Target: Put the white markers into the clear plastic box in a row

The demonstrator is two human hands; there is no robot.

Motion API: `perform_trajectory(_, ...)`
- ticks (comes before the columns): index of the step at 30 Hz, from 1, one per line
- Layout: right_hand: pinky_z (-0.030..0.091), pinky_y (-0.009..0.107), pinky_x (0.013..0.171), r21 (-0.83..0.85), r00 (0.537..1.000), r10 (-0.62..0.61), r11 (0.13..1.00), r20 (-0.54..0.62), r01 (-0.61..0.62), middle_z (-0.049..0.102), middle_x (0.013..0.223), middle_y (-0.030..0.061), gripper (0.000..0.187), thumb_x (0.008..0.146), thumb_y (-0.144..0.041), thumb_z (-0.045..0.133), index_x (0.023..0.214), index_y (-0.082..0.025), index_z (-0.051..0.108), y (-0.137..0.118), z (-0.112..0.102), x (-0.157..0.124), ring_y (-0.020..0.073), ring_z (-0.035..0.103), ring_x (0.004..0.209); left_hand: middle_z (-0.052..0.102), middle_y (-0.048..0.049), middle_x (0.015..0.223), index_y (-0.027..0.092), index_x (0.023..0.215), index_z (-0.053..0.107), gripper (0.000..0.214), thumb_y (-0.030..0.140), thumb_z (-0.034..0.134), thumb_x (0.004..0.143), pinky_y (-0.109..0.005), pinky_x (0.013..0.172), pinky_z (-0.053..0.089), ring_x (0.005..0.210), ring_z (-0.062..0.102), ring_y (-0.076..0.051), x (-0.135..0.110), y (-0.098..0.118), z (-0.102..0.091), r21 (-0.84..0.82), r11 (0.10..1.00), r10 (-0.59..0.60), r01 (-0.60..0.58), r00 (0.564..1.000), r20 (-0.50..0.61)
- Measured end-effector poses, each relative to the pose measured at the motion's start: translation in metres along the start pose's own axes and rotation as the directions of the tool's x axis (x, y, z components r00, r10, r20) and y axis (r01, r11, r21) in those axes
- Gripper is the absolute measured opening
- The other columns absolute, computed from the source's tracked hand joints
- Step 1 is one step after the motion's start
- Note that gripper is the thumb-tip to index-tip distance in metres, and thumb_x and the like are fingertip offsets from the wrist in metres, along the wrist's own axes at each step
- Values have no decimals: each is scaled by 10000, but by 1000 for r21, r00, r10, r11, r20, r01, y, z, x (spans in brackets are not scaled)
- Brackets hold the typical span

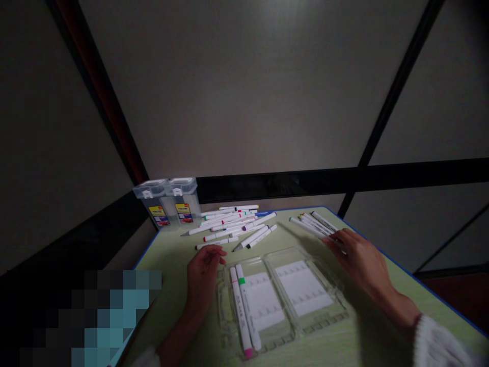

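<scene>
On the table stands an open clear plastic marker case, spread in two halves with white paper inserts. Two white markers lie side by side in its left half, one with a pink end and one with a green band. My left hand hovers by the case's upper left corner, fingers loosely bent and a little apart, nothing visible in them. At the right, my right hand closes its thumb and fingers on the near ends of a small bunch of white markers; how many it grips is hidden.
A loose pile of white markers with coloured caps lies beyond the case. Two clear lidded boxes with labels stand at the back left corner. A pale green table with blue edging meets a grey panelled wall.
</scene>
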State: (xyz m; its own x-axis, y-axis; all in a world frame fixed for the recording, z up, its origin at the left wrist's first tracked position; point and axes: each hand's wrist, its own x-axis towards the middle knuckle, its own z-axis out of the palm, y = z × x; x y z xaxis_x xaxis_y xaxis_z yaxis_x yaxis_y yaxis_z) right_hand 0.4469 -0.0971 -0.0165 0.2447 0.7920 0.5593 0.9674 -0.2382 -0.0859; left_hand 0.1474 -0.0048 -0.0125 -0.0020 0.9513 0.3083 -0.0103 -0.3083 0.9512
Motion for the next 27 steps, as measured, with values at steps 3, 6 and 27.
perform_trajectory(3, 343, 275, 517, -68, 998, 48, 997, 46, -45, 576, 731, 59, 283, 850, -375, 358, 746, -185, 540, 8, 4, 1, 198, 543, 636, 608, -2, 620, 134, 670, 568, 97, 212, 548, 618, -209, 515, 428, 512, 517, -91, 1, 0, 0, -4, 1000, -13, 13, 1000, 4)
perform_trajectory(6, 341, 263, 520, -114, 989, 117, 988, 93, -106, 593, 781, 65, 237, 834, -327, 385, 804, -176, 565, 10, 8, 1, 195, 559, 665, 603, 0, 609, 136, 657, 565, 98, 218, 552, 604, -212, 510, 428, 504, 516, -94, 2, -3, 0, -18, 1000, -21, 21, 1000, 14)
perform_trajectory(27, 348, 257, 538, -155, 941, 156, 981, 301, -113, 640, 777, 74, 158, 783, -223, 451, 778, -185, 605, 5, 14, 1, 207, 605, 694, 601, 8, 585, 134, 651, 562, 95, 192, 549, 578, -211, 504, 421, 490, 512, -92, 3, -13, 3, -56, 994, -92, 96, 993, 67)
